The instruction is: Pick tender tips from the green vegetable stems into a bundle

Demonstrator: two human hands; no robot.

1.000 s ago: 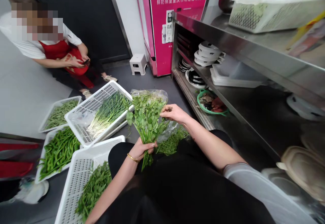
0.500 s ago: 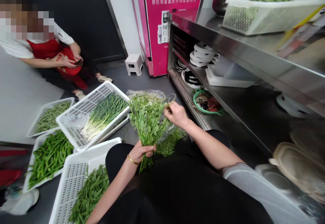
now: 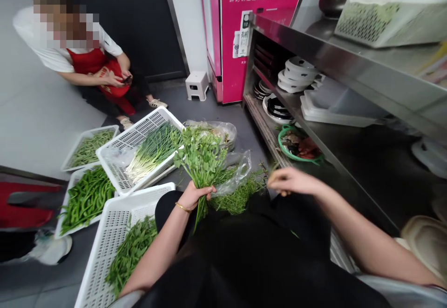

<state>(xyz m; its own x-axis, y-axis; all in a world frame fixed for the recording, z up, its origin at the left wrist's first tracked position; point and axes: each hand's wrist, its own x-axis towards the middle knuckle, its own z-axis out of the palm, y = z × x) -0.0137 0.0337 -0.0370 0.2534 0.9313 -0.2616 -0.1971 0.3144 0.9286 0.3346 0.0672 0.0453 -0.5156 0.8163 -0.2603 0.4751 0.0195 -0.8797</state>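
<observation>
My left hand (image 3: 199,195) is wrapped round the lower stems of a bunch of leafy greens (image 3: 204,157), which stands upright above my lap. My right hand (image 3: 288,181) is off to the right, its fingers pinched together. Something thin and blurred shows at those fingertips, too smeared to name. Below and between the hands lies a heap of loose green stems (image 3: 237,198), with a clear plastic bag (image 3: 240,170) partly over it. To the left of my left hand, a white basket (image 3: 99,233) holds picked leafy greens (image 3: 134,247).
White baskets of scallions (image 3: 150,152), green peppers (image 3: 87,196) and green beans (image 3: 91,147) stand on the left. A person (image 3: 94,66) in a red apron sits beyond them with a phone. On the right is a steel shelf (image 3: 331,61) with dishes and a green colander (image 3: 284,150).
My right hand has moved away from the bunch, to the right and down. My left hand still holds the greens. The view has shifted a little to the left.
</observation>
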